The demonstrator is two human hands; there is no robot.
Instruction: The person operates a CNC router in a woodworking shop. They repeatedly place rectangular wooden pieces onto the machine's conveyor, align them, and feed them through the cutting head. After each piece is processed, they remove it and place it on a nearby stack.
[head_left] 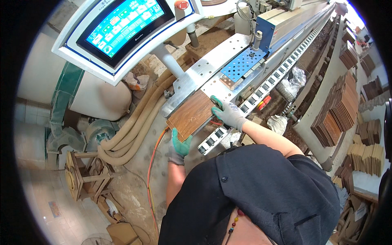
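A brown wood-grain board (188,114) lies on the near end of a machine's metal infeed table (192,73). My left hand (179,145), in a grey and green glove, is closed on the board's near left corner, its thumb upright along the edge. My right hand (228,113), gloved the same way, grips the board's far right edge. Just beyond the board is a blue perforated plate (241,63), and a roller track (261,92) runs beside it on the right.
A lit control screen (122,24) on a post stands at upper left. Beige hoses (130,130) and an orange cable (152,171) run at left, near a wooden stand (85,175). At right, a long conveyor (310,134) carries stacked brown boards (335,114), with more stacks (363,159) beyond.
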